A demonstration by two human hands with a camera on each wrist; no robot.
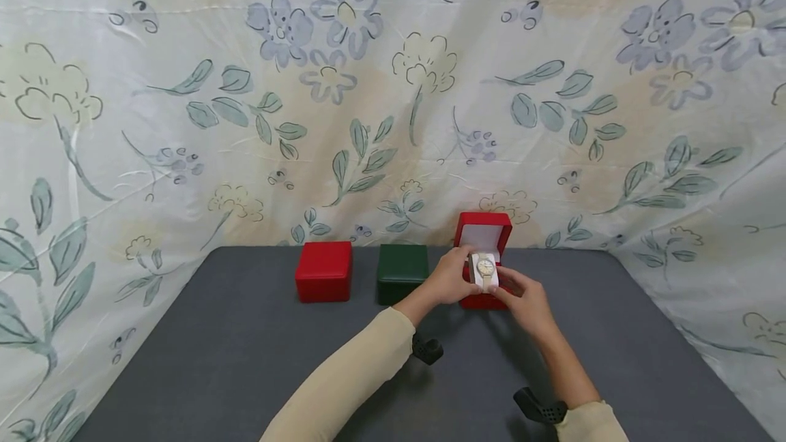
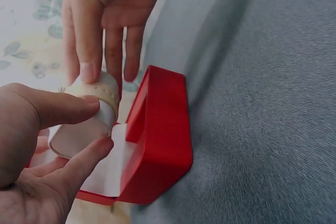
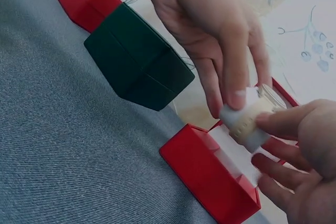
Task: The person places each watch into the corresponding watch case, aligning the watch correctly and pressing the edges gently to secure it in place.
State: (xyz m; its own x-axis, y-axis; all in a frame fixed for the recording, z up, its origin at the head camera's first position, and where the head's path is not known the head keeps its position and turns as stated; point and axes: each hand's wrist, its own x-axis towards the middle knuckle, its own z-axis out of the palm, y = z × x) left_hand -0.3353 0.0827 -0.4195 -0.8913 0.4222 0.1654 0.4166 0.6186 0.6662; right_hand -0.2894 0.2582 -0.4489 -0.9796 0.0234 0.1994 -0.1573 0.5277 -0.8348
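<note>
A wristwatch with a pale strap is wrapped round a white watch cushion. It is held up over an open red box with a white lining, whose lid stands upright behind it. My left hand pinches one side of the cushion, its thumb against the strap in the left wrist view. From the other side my right hand grips it too, with the thumb on the strap in the right wrist view. The watch's dial faces up toward me in the head view.
To the left of the open box stands a closed dark green box, partly behind my left forearm. Farther left is a closed red box. All stand near the back edge of the grey-covered table, before a floral cloth.
</note>
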